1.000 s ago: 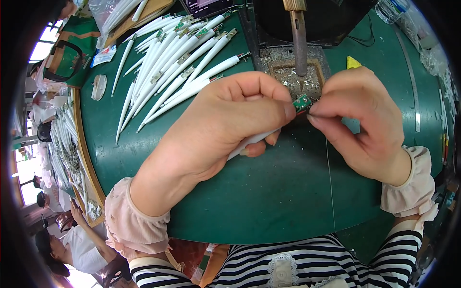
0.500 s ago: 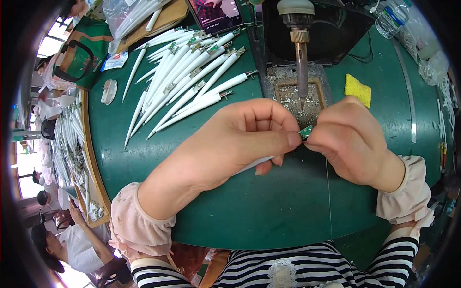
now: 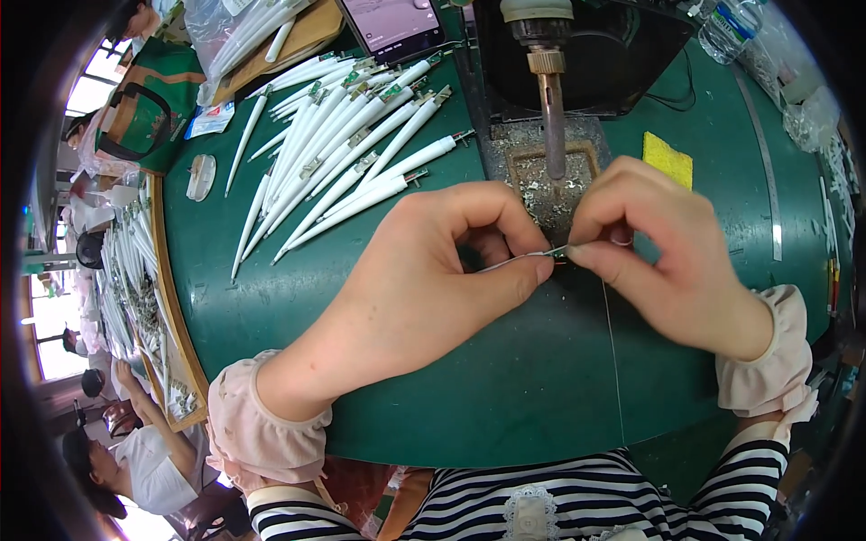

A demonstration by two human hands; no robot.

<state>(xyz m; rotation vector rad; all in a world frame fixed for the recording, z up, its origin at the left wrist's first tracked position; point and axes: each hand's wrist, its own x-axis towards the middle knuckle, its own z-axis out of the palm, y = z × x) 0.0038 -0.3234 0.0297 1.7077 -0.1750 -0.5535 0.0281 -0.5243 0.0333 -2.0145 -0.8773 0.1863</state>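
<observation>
Pinching with left hand [image 3: 433,279] a slim part [image 3: 557,252], thumb and forefinger closed tight, much of it hidden behind them, on the near side of the soldering iron [image 3: 554,135]. Pinching likewise with right hand [image 3: 686,270], thumb and forefinger brought together at the other end, slightly right of the soldering iron's tip. Nearer than the soldering iron, hanging below right hand, a pale thread [image 3: 616,361].

All round the soldering iron, a scuffed green table [image 3: 451,388]. Directly under the soldering iron, a grubby tray [image 3: 512,171] strewn with silvery crumbs. Left of the soldering iron, a loose pile of white sticks [image 3: 329,126], small metal and green bits at many ends; behind these, also left, a lit phone [image 3: 392,32]. Right of the soldering iron, a yellow sponge [image 3: 667,162], then a metal strip [image 3: 762,162]; right and behind, a water bottle [image 3: 726,36]. Well left of the soldering iron, a green bag [image 3: 176,77]. Farthest left of the soldering iron, across the room, a person in white [image 3: 158,469] and a bright window [image 3: 54,361].
</observation>
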